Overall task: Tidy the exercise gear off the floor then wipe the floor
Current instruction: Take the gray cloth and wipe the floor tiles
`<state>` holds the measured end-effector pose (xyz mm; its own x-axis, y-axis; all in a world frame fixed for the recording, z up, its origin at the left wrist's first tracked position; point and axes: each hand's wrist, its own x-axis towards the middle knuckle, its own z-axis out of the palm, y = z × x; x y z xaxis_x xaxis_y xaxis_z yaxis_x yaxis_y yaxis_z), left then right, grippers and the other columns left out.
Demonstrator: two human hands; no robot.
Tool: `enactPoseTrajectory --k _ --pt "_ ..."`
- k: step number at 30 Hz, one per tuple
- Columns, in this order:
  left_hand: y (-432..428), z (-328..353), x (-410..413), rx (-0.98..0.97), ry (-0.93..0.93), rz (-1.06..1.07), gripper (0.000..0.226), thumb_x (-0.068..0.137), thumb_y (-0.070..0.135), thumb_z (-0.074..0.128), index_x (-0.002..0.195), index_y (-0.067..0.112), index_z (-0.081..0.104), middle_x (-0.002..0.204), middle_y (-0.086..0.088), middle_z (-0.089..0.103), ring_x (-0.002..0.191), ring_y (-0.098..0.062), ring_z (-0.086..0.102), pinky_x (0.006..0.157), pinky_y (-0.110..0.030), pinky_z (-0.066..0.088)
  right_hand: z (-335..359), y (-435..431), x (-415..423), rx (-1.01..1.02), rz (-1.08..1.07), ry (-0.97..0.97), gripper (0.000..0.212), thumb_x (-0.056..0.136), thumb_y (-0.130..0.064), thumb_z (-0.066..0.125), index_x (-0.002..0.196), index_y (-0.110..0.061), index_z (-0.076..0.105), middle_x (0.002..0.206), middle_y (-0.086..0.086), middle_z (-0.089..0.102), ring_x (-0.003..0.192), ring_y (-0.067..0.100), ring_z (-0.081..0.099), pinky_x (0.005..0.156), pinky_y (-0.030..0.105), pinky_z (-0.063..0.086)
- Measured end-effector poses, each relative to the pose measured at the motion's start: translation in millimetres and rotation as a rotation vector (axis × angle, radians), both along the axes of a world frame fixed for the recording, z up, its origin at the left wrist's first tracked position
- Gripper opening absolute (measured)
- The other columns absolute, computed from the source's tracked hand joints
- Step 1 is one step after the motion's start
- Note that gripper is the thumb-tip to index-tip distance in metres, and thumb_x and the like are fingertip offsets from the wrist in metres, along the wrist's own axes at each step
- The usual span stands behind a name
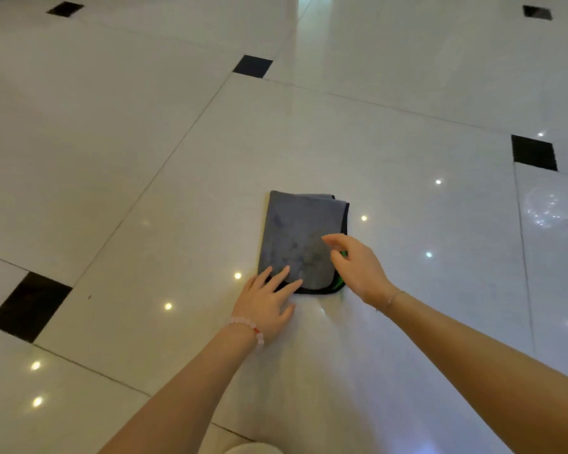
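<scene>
Nearest the person: a pale rounded thing at the bottom edge, too cropped to identify. Both bare forearms reach forward and low over the floor (177,191), glossy white tile with ceiling-light reflections.

Left hand (266,303), bead bracelet (246,326) on the wrist: fingers straight and spread, palm down. The fingertips lie on the near edge of the cloth (300,224) and the heel is over bare tile. It looks like it's pinning the cloth, not gripping it.

Right hand (358,263), thin chain bracelet (391,299): above the cloth's near-right corner, fingers loosely curved, holding nothing. Can't tell whether it touches the fabric.

The cloth is grey, folded into a rectangle, flat on the tile directly ahead of both hands. A dark hem and a sliver of green show at the near-right corner. Its long axis runs away from the person and its short near edge faces the hands. The left hand is already on it, the right is over it, so neither needs to travel.

My read: no exercise gear on the tiles in view, so this is the wiping phase. A push along the long axis goes straight out.

Beyond the cloth: more tile, with small black inset squares (252,66) at the tile corners.
</scene>
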<state>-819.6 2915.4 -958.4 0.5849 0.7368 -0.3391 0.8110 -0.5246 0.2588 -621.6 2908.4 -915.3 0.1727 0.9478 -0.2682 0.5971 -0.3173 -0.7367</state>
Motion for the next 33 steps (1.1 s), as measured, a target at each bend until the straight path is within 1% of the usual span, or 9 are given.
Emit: enactPoseTrajectory --k 2,4,7,9,14,21,26,30,33 --pt "4 8 6 -0.103 -0.195 0.087 0.066 0.080 0.050 0.019 0.140 0.031 0.038 0.147 0.004 0.039 0.136 -0.020 0.035 0.110 -0.029 0.024 -12 -19 5 0.072 0.167 -0.248 0.038 0.092 -0.009 0.046 0.129 -0.013 0.054 0.132 0.002 0.053 0.122 0.019 0.047 0.099 0.025 0.037" --pt "11 24 12 -0.136 -0.520 0.316 0.038 0.092 0.031 0.045 0.127 0.023 0.055 0.123 -0.001 0.062 0.115 -0.018 0.056 0.098 -0.029 0.040 -22 -31 0 0.125 0.308 -0.350 0.040 0.091 -0.014 0.047 0.130 -0.009 0.054 0.134 0.008 0.053 0.124 0.026 0.048 0.105 0.033 0.039" --pt "23 51 26 -0.266 -0.799 0.651 0.016 0.092 0.015 0.051 0.100 0.019 0.064 0.091 0.001 0.068 0.084 -0.015 0.062 0.078 -0.029 0.047 -34 -39 -17 0.117 0.352 -0.436 0.048 0.093 -0.035 0.033 0.125 -0.011 0.060 0.126 0.011 0.061 0.117 0.033 0.055 0.100 0.043 0.042" --pt "28 71 42 -0.320 -0.826 0.681 0.017 0.094 0.016 0.046 0.095 0.015 0.063 0.087 -0.003 0.068 0.078 -0.016 0.062 0.074 -0.028 0.048 -38 -44 -17 0.069 0.323 -0.498 0.046 0.096 -0.037 0.031 0.125 -0.015 0.060 0.130 0.007 0.058 0.124 0.031 0.050 0.102 0.045 0.038" --pt "31 99 93 -0.451 -0.864 0.611 0.022 0.096 0.017 0.043 0.089 0.012 0.063 0.086 -0.008 0.068 0.077 -0.020 0.063 0.074 -0.030 0.049 -48 -88 45 -0.023 0.138 -0.599 0.045 0.087 -0.038 0.032 0.099 -0.015 0.068 0.105 0.005 0.067 0.102 0.030 0.063 0.084 0.048 0.052" --pt "24 114 180 -0.649 -0.864 0.553 0.024 0.094 0.017 0.042 0.081 0.016 0.062 0.057 0.006 0.069 0.070 -0.018 0.062 0.071 -0.029 0.048 -42 -232 188 -0.225 -0.315 -0.610 0.039 0.098 -0.032 0.042 0.132 -0.013 0.048 0.137 0.007 0.044 0.122 0.029 0.046 0.101 0.042 0.038" --pt "6 123 236 -0.829 -0.914 0.531 0.021 0.093 0.020 0.042 0.084 0.014 0.060 0.084 -0.006 0.066 0.076 -0.019 0.061 0.082 -0.033 0.048 -39 -331 236 -0.414 -0.657 -0.593 0.043 0.097 -0.035 0.042 0.134 -0.013 0.042 0.139 0.007 0.039 0.122 0.031 0.046 0.103 0.044 0.035" --pt "-4 119 263 -0.928 -0.922 0.519 0.020 0.092 0.024 0.043 0.085 0.016 0.060 0.081 0.000 0.068 0.079 -0.016 0.061 0.083 -0.031 0.047 -41 -338 232 -0.396 -0.781 -0.538 0.042 0.097 -0.032 0.041 0.132 -0.009 0.045 0.138 0.013 0.042 0.128 0.035 0.038 0.109 0.043 0.029" --pt "-7 111 274 -0.957 -0.922 0.522 0.020 0.092 0.026 0.043 0.084 0.018 0.060 0.065 0.008 0.071 0.076 -0.013 0.062 0.078 -0.028 0.049 -47 -318 202 -0.346 -0.665 -0.522 0.050 0.098 -0.039 0.037 0.139 -0.012 0.038 0.149 0.014 0.030 0.141 0.036 0.021 0.116 0.041 0.020"
